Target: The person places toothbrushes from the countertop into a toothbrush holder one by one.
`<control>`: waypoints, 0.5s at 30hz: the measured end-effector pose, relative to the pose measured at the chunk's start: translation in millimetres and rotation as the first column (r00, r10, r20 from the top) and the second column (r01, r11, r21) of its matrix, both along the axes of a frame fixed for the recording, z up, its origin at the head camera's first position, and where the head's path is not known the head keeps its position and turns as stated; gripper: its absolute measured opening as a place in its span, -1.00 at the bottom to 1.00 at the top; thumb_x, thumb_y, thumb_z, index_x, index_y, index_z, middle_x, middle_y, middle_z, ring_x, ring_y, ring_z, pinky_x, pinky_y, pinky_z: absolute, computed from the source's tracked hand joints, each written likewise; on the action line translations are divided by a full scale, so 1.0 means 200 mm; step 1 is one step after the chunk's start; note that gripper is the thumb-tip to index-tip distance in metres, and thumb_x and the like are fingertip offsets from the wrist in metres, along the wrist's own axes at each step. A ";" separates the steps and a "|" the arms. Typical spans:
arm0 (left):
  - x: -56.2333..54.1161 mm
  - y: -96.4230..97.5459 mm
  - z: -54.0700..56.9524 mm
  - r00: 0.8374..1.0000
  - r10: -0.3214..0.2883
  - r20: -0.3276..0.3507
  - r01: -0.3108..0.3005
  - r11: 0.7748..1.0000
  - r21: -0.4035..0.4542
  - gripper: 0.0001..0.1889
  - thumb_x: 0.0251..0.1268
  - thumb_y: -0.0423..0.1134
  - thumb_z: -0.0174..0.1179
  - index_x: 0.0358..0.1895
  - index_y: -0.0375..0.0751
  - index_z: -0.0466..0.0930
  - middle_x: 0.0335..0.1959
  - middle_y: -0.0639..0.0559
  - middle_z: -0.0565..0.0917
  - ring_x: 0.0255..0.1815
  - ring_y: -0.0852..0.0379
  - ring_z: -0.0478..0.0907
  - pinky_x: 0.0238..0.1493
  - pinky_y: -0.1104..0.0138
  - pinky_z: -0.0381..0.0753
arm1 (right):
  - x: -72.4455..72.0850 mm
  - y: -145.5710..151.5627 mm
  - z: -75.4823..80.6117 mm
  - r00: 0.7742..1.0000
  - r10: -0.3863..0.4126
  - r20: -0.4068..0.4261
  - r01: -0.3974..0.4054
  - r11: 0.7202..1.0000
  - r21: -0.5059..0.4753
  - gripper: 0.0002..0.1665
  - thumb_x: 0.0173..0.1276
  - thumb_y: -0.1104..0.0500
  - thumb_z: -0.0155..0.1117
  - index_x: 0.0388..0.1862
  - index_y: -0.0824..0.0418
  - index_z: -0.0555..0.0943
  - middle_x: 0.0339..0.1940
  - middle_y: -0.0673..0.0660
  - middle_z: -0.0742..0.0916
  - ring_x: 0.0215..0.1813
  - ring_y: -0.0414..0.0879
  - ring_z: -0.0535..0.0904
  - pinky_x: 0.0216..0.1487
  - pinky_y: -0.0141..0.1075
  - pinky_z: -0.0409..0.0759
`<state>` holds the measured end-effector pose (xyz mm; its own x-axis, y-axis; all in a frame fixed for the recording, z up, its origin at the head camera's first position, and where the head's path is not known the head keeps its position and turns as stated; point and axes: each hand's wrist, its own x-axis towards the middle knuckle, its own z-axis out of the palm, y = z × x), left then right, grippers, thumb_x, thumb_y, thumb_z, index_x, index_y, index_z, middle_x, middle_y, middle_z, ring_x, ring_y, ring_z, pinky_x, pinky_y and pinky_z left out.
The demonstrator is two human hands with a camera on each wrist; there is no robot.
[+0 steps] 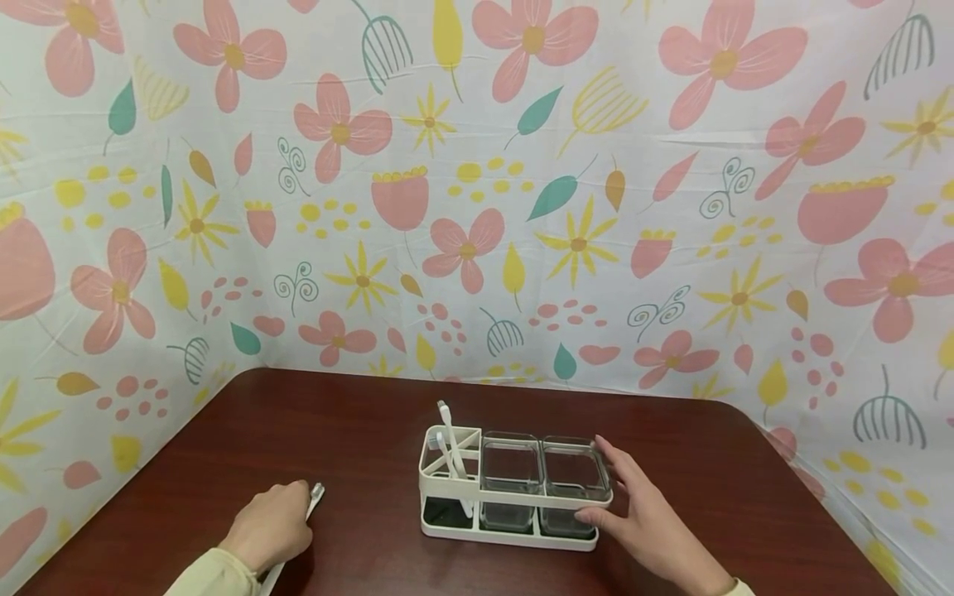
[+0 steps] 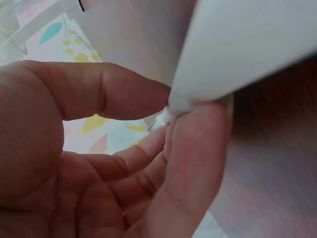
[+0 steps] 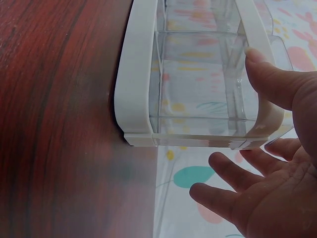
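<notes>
My left hand (image 1: pixel 272 526) is low over the table at the left, pinching a white toothbrush (image 1: pixel 316 498) between thumb and index finger. In the left wrist view the toothbrush's white handle (image 2: pixel 237 49) looms large and blurred. A cream toothbrush holder (image 1: pixel 514 542) stands upright right of centre, two white toothbrushes (image 1: pixel 447 426) leaning in its divided left compartment. Two clear cups (image 1: pixel 574 468) sit side by side in its other sections. At the holder's right end my right hand (image 1: pixel 644 513) grips the upper rail, thumb in front and index finger behind; the other fingers (image 3: pixel 218 198) spread free.
The dark reddish-brown table (image 1: pixel 358 430) has rounded far corners. A floral cloth (image 1: pixel 477 207) hangs behind it and along both sides.
</notes>
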<state>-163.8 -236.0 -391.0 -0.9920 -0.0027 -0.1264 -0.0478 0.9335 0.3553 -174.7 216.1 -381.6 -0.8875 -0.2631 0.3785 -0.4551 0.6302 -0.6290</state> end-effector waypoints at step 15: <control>0.01 0.06 0.03 0.994 0.034 -0.104 -0.009 0.973 0.233 -0.83 -0.08 -0.45 0.25 -0.37 -0.24 0.50 -0.63 -0.02 0.49 -0.82 0.12 0.46 -0.77 0.29 0.47 | 0.00 0.00 0.00 1.000 -0.005 0.014 0.005 1.000 0.000 0.14 0.07 0.04 0.58 0.54 0.24 0.16 0.38 0.20 0.44 0.20 0.07 0.50 0.18 0.04 0.48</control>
<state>-160.8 -223.6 -384.4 -0.9998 -0.0071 -0.0195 -0.0169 0.8244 0.5657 -175.7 216.0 -382.1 -0.8939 -0.2587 0.3661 -0.4432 0.6321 -0.6356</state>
